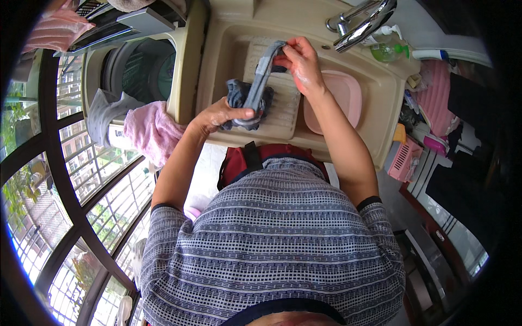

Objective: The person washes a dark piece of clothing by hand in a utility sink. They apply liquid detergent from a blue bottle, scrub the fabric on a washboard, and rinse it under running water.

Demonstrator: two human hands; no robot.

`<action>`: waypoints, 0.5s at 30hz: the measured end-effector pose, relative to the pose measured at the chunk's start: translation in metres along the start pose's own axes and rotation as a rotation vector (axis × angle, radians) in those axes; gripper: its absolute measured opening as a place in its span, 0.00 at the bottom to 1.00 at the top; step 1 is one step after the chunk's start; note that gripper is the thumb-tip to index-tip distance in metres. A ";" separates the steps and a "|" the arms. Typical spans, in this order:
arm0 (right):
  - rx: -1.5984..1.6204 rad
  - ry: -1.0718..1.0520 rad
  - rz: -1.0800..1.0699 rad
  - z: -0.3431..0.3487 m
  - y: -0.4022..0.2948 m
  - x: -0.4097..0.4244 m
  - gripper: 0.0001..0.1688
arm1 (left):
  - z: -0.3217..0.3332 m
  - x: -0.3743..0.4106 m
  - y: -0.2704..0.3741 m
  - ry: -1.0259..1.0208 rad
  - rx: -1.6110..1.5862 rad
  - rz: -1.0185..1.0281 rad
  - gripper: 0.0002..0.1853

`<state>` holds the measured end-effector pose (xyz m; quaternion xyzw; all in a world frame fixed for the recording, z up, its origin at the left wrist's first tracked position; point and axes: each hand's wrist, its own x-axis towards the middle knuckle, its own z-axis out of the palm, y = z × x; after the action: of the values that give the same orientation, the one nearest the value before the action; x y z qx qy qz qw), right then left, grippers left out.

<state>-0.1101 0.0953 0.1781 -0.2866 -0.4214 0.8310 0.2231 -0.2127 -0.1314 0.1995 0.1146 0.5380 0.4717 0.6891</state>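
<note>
A wet grey-blue cloth garment [257, 91] is stretched between my two hands above the ribbed washboard [281, 110] of a beige laundry sink [220, 40]. My left hand [218, 114] grips its bunched, darker lower part, thumb on top. Higher up, my right hand [302, 61] pinches the narrow end between thumb and fingers, with suds on the skin. A small dark piece of cloth [279, 68] shows on the washboard behind my right fingers; whether it joins the garment I cannot tell. Under my right forearm sits a pink plastic basin [338, 93].
A chrome faucet [359, 26] arches over the sink's far right, beside a green soap bottle [385, 51]. On the left stands an open washing machine [147, 69], with a pink towel [153, 128] and a grey cloth [108, 112] over its edge. A pink plastic basket [404, 159] is at right.
</note>
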 end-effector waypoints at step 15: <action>-1.287 -0.493 -0.143 -0.074 0.106 -0.083 0.20 | -0.015 -0.008 0.016 -0.008 -0.801 0.416 0.25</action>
<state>-0.0136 0.0289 0.0791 -0.1363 -0.8868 0.4399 -0.0391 -0.2340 -0.1342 0.2092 -0.0538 0.2758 0.7707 0.5718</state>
